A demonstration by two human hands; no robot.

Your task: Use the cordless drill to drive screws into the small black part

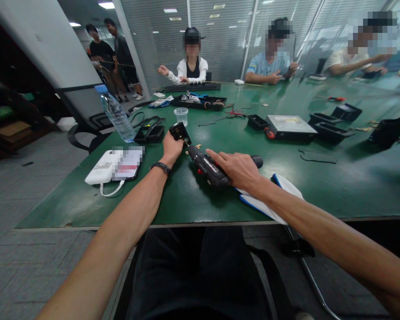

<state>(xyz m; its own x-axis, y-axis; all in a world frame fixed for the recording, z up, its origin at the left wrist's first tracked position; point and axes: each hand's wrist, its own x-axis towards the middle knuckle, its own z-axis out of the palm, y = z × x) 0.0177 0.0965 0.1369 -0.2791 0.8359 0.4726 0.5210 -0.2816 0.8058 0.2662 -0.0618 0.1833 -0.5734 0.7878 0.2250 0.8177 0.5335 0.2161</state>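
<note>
My right hand (242, 169) is wrapped round a black cordless drill (208, 169) lying on its side in the grip, its bit pointing away and to the left. In my left hand (172, 146) is a small black box-shaped part (180, 132), tilted up off the table. The tip of the drill's bit meets or nearly meets this part; whether it touches, I cannot tell. Small brass-coloured pieces (198, 146) lie on the table just beyond the drill's chuck. The fingertips of my left hand are partly hidden behind the part.
On the green table (200, 209) stand a water bottle (118, 115), a plastic cup (181, 116), a white power bank (102, 168) cabled to a phone (128, 162), and a metal-cased unit (291, 128). White-and-blue gloves (262, 206) lie under my right forearm. Several people sit or stand beyond.
</note>
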